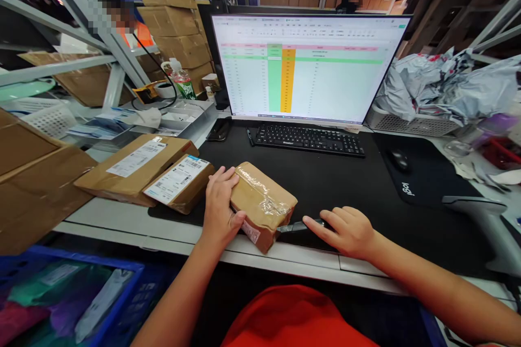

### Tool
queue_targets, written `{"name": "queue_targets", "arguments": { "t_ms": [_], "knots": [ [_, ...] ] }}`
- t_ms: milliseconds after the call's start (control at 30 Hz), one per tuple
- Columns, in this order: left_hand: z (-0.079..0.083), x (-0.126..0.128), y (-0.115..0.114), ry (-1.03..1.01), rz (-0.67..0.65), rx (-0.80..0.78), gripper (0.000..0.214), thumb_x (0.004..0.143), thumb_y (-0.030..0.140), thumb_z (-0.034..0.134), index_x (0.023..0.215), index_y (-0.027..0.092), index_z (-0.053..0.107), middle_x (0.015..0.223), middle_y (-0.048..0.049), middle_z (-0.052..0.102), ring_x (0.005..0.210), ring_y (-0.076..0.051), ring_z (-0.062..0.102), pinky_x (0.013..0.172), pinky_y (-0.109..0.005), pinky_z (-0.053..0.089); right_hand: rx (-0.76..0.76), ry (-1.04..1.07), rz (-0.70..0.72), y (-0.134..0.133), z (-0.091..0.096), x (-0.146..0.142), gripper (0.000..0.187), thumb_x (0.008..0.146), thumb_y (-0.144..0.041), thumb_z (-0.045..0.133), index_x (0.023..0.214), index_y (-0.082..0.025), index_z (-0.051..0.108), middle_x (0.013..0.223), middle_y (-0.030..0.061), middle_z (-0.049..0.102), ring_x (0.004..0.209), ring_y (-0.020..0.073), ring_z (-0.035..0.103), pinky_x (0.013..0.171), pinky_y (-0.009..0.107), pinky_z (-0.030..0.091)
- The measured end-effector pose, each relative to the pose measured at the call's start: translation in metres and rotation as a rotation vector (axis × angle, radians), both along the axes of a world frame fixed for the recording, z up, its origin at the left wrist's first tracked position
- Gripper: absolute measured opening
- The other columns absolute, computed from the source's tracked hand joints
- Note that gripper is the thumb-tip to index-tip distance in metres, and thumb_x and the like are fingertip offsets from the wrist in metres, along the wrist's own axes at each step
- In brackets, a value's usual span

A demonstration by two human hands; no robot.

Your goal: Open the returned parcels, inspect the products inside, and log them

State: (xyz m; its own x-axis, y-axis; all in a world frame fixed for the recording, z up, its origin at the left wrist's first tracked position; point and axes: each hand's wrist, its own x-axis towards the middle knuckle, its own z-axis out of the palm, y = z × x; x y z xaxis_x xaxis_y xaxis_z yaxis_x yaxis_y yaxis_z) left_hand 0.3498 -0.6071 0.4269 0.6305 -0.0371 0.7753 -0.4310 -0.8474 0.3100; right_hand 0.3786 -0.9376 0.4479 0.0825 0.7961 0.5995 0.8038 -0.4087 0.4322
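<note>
A small brown cardboard box (264, 192) with clear tape along its top sits near the front edge of the black desk mat. My left hand (220, 206) grips its left side, thumb on the near face beside a small label. In my right hand (345, 230) is a utility knife (299, 226), the index finger stretched along its dark handle. Its blade touches or lies very close to the box's near right corner. Left of my left hand lie a labelled small box (179, 181) and a larger flat labelled box (134, 165).
Behind the mat stand a keyboard (309, 140) and a monitor (313, 76) showing a spreadsheet. To the right are a mouse (400, 160), a barcode scanner (474, 206) and a basket (415, 122) heaped with plastic bags. A blue crate (136, 282) stands below left. People are in the background.
</note>
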Motion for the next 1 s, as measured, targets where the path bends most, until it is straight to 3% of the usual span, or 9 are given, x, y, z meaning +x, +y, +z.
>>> {"name": "queue_targets", "arguments": {
  "t_ms": [167,267,367,467,567,667,767,867,1000],
  "knots": [
    [-0.011,0.005,0.01,-0.109,-0.07,-0.13,0.067,0.093,0.076,0.022,0.108,0.023,0.06,0.127,-0.0151,0.063,0.121,-0.033,0.058,0.114,-0.063,0.03,-0.03,0.052,-0.136,-0.012,-0.006,0.002,0.045,0.095,-0.013,0.052,0.137,-0.027,0.058,0.077,0.0004,0.065,0.06,0.0133,0.046,0.054,0.03,0.031],
    [-0.013,0.005,0.01,-0.116,-0.055,-0.136,0.062,0.095,0.072,0.024,0.107,0.023,0.059,0.126,-0.0141,0.062,0.12,-0.032,0.057,0.115,-0.062,0.028,-0.042,0.113,-0.249,-0.024,-0.012,0.004,0.053,0.093,-0.007,0.046,0.142,-0.026,0.054,0.076,0.0015,0.063,0.062,0.0143,0.049,0.056,0.029,0.034],
    [-0.01,-0.002,0.002,-0.122,0.004,-0.117,0.057,0.098,0.066,0.025,0.113,0.021,0.057,0.13,-0.016,0.057,0.123,-0.032,0.054,0.111,-0.059,0.035,0.0,0.187,-0.276,-0.036,-0.013,0.006,0.052,0.094,-0.007,0.044,0.141,-0.027,0.055,0.077,0.001,0.065,0.06,0.0139,0.054,0.054,0.027,0.036],
    [-0.005,-0.016,-0.014,-0.088,0.087,-0.105,0.059,0.099,0.064,0.022,0.122,0.019,0.053,0.134,-0.0182,0.052,0.124,-0.032,0.051,0.105,-0.055,0.041,0.246,0.457,-0.34,-0.042,0.003,0.01,0.047,0.099,-0.018,0.046,0.144,-0.029,0.05,0.087,0.0015,0.072,0.064,0.0142,0.063,0.056,0.024,0.045],
    [-0.005,-0.03,-0.036,-0.117,0.213,-0.13,0.062,0.096,0.069,0.027,0.12,0.018,0.053,0.134,-0.0193,0.046,0.122,-0.034,0.048,0.104,-0.055,0.042,0.46,0.903,-0.334,-0.03,0.04,0.013,0.046,0.102,-0.034,0.046,0.147,-0.028,0.043,0.092,0.0018,0.075,0.057,0.0136,0.063,0.055,0.026,0.052],
    [-0.012,-0.039,-0.052,-0.246,0.294,-0.196,0.044,0.096,0.06,0.043,0.106,0.019,0.057,0.127,-0.0159,0.043,0.116,-0.031,0.049,0.097,-0.05,0.047,0.241,1.195,-0.238,0.012,0.086,0.012,0.043,0.101,-0.04,0.048,0.142,-0.029,0.053,0.093,0.0015,0.076,0.052,0.0125,0.063,0.05,0.025,0.052],
    [-0.023,-0.043,-0.056,-0.351,0.331,-0.227,0.029,0.096,0.049,0.051,0.098,0.022,0.061,0.113,-0.0102,0.043,0.105,-0.027,0.051,0.089,-0.046,0.051,-0.066,1.163,-0.179,0.07,0.119,0.012,0.038,0.098,-0.033,0.052,0.133,-0.029,0.065,0.104,0.0021,0.077,0.065,0.015,0.071,0.061,0.027,0.057],
    [-0.03,-0.045,-0.054,-0.379,0.329,-0.255,0.03,0.096,0.05,0.051,0.096,0.023,0.064,0.106,-0.008,0.043,0.1,-0.025,0.051,0.087,-0.046,0.052,-0.239,0.948,-0.184,0.121,0.131,0.014,0.037,0.093,-0.026,0.053,0.126,-0.029,0.071,0.112,0.003,0.076,0.092,0.0231,0.074,0.079,0.033,0.057],
    [-0.032,-0.047,-0.052,-0.375,0.33,-0.285,0.031,0.095,0.051,0.052,0.093,0.022,0.065,0.104,-0.0078,0.043,0.099,-0.025,0.051,0.086,-0.046,0.053,-0.404,0.766,-0.244,0.156,0.135,0.013,0.037,0.092,-0.027,0.053,0.123,-0.032,0.073,0.102,0.0052,0.078,0.086,0.0254,0.075,0.068,0.031,0.053]
  ]
}}
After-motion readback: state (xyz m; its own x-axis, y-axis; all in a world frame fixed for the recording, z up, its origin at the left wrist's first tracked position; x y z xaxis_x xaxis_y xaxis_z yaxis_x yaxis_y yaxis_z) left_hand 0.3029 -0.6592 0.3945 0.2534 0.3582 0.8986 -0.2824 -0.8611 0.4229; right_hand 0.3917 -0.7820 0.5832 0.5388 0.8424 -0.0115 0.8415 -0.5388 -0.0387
